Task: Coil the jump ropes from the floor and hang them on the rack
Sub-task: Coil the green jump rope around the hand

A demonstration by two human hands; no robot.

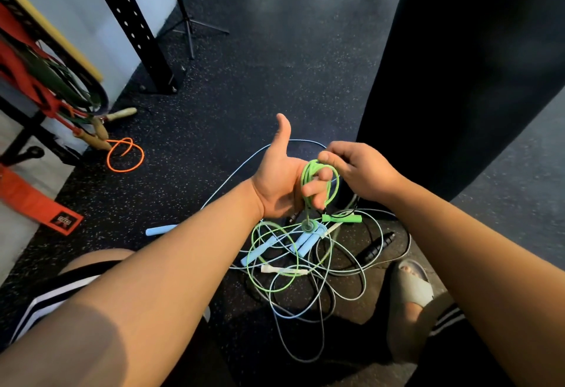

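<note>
Your left hand (279,186) is upright, palm facing right, thumb raised, with its fingers curled loosely through several turns of the green rope (318,186). Your right hand (357,172) is just beside it, fingertips pinched on the top of that coil. The uncoiled remainder drops straight down from the left hand to the tangle on the floor (275,59), directly below both hands, where it loops among pale blue and black ropes. One green handle (342,218) lies crosswise just under the right hand. The slack runs vertically, so each further wrap must draw upward; the right hand is nearer the feed. The rack (36,80) stands well apart at far left, carrying red bands. An orange rope (125,154) lies near its foot.
</note>
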